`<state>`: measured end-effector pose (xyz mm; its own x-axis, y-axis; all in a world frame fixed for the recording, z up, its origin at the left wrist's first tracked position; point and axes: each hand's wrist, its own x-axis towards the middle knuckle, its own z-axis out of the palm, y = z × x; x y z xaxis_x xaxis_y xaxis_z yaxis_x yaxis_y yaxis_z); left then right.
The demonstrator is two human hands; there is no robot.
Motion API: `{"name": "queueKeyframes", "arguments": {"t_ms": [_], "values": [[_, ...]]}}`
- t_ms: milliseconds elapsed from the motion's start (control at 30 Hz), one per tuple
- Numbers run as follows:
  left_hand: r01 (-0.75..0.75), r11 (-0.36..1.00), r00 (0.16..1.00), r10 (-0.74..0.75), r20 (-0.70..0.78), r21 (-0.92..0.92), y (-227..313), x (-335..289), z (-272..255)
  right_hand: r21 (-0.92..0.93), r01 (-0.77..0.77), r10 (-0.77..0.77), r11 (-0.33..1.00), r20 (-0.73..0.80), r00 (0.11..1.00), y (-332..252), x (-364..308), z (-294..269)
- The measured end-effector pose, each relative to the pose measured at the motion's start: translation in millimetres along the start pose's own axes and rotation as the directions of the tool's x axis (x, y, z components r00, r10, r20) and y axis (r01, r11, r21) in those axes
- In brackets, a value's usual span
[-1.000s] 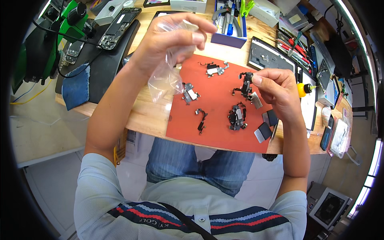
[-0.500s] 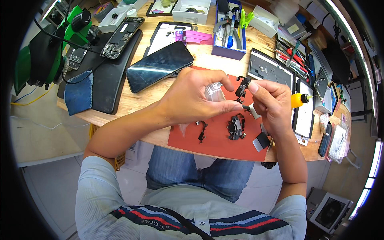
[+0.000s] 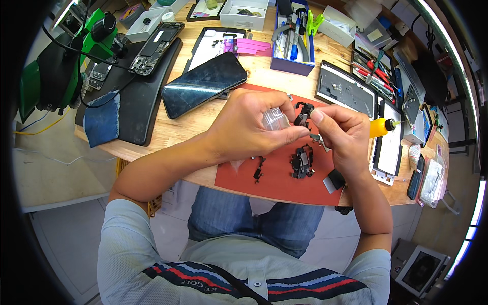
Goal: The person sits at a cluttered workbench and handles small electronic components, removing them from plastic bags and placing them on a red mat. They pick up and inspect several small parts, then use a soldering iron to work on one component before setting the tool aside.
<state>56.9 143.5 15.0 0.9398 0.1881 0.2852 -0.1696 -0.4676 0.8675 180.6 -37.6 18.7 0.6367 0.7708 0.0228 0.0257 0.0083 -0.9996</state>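
Since a second ago, my left grip [image 3: 244,124] has come down and across with the clear plastic bag [image 3: 274,120], which now sits just beside the small black part [image 3: 303,118] in my right grip [image 3: 345,132].

Nearest me are my jeans [image 3: 254,216], below the edge of the red mat [image 3: 284,194]. Toward the near side of that mat lie a dark square piece [image 3: 336,179], a cluster of black parts [image 3: 302,163] and a slim black part [image 3: 259,170], well apart from the cluster.

Above them, my left fingers curl around the bag, thumb and forefinger spread at its near end. My right thumb and forefinger are pinched on the black part, lifted off the mat; whether it touches the bag, I cannot tell.

Beyond my left wrist, a glossy dark phone [image 3: 204,85] lies on the wooden surface [image 3: 178,131], and past my right knuckles is a yellow bottle [image 3: 378,128]. Farther off are a pink strip [image 3: 253,47], a blue box [image 3: 292,66] holding tools, and a white box [image 3: 242,21] at the back.
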Motion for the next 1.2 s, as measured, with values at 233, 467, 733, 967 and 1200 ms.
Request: {"name": "queueKeyframes", "arguments": {"t_ms": [233, 467, 733, 967, 1200], "values": [[-0.035, 0.995, 0.999, 0.031, -0.043, -0.095, -5, 0, -2, -0.002, -0.034, 0.034, 0.999, 0.042, 0.999, -1, -1, -4], [0.276, 0.882, 0.960, -0.231, 0.160, -0.382, -7, 9, -14, 0.124, -0.064, 0.045, 0.990, 0.149, 0.988, -6, 3, -10], [0.240, 0.938, 0.945, -0.167, 0.282, -0.249, -6, 5, -12, 0.081, -0.150, 0.133, 0.985, 0.177, 0.975, 0, 3, -5], [0.296, 0.894, 0.936, -0.202, 0.287, -0.337, -12, 10, -17, 0.248, -0.138, 0.102, 0.959, 0.154, 0.983, -1, 6, -12], [0.326, 0.853, 0.934, -0.226, 0.276, -0.407, -6, 11, -18, 0.211, -0.095, 0.066, 0.973, 0.139, 0.988, -1, 5, -13]]}}
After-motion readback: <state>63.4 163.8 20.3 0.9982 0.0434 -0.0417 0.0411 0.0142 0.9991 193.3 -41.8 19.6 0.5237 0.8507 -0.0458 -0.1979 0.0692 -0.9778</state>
